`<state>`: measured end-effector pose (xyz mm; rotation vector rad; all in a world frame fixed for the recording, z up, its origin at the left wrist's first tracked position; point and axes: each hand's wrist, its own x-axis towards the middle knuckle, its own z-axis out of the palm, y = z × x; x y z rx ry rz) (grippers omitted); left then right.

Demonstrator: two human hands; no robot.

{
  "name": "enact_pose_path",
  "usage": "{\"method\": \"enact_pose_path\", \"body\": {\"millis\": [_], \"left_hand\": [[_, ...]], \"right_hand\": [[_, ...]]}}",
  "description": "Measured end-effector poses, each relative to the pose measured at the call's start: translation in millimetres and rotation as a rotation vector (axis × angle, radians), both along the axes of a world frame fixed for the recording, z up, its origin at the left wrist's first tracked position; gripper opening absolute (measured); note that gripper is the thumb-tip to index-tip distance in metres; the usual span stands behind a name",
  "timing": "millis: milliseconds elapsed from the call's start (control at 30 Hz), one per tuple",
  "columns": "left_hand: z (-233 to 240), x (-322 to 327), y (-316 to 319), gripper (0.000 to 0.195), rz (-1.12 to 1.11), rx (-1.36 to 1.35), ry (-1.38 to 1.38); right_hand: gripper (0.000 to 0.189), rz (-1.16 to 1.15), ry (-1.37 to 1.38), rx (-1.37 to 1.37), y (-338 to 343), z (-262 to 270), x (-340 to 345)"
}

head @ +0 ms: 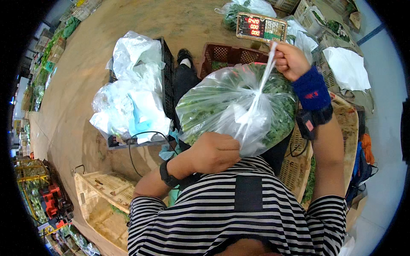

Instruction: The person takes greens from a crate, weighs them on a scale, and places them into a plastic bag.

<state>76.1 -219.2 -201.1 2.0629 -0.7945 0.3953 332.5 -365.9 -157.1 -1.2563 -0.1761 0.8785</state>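
Note:
A large clear plastic bag (198, 105) full of leafy green vegetables rests against my lap, its top gathered into a twisted or knotted neck. My right hand (290, 60) grips one end of the twisted plastic and holds it up, beyond the bag at the upper right. Close to my striped shirt, my left hand (219, 152) is closed on the plastic at the near side of the bag. The folded fingers hide just how much plastic each hand holds. Behind the bag stands a digital scale display (261, 27) with lit red digits.
Left of my leg, a black crate (168, 80) carries plastic bags (137, 60). A brown crate (237, 52) stands beyond the bag. Beige crates (109, 184) are at lower left and on the right. A black cable (129, 156) loops by my left arm. A red machine (53, 201) stands far left.

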Motion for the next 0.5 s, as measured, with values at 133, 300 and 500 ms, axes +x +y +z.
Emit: {"method": "enact_pose_path", "body": {"millis": [133, 300, 500], "left_hand": [[7, 3, 7, 0.018, -0.134, 0.126, 0.004], [-5, -17, 17, 0.013, 0.06, 0.091, -0.024], [-54, -55, 80, 0.015, 0.96, -0.454, 0.186]], "right_hand": [[0.014, -0.01, 0.027, -0.079, 23, -11, 7], [0.032, -0.215, -0.31, -0.02, -39, 3, -14], [0.056, 0.091, -0.961, -0.317, -89, -5, -57]]}}
